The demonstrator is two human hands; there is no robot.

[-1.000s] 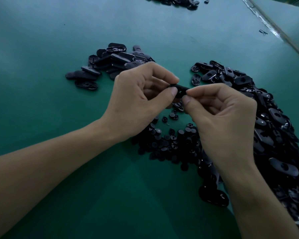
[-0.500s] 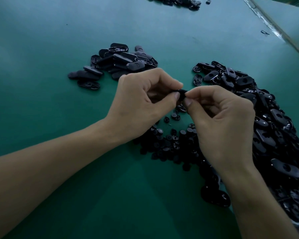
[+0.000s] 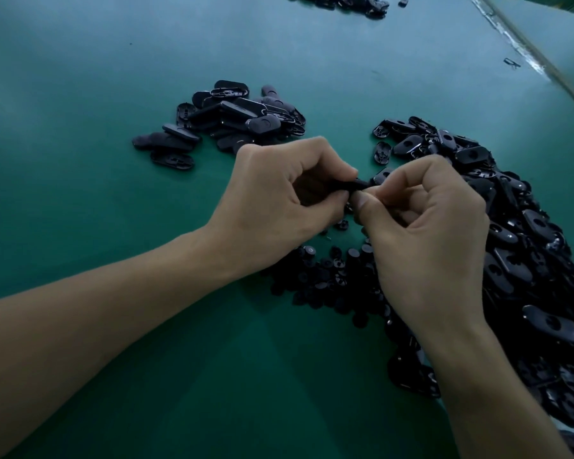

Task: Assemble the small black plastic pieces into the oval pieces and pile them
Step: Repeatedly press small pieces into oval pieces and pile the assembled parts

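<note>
Two hands close together: left hand (image 3: 272, 207) and right hand (image 3: 424, 233) both pinching one piece (image 3: 362, 184). Small pieces (image 3: 328, 276) under the hands, ovals (image 3: 527, 246) by the right hand, pile (image 3: 232, 124) past the left.

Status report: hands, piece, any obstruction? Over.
Left hand and right hand both pinch one black piece above the green table. Under them, small-piece heap. Nothing seen in the way.

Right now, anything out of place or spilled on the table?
Nothing damaged or spilled. Only strays: one small dark item lies alone near the far right edge of the table, and a second stray sits just beside the far pile. Left hand and right hand pinch one oval piece between them, nothing odd there.
</note>
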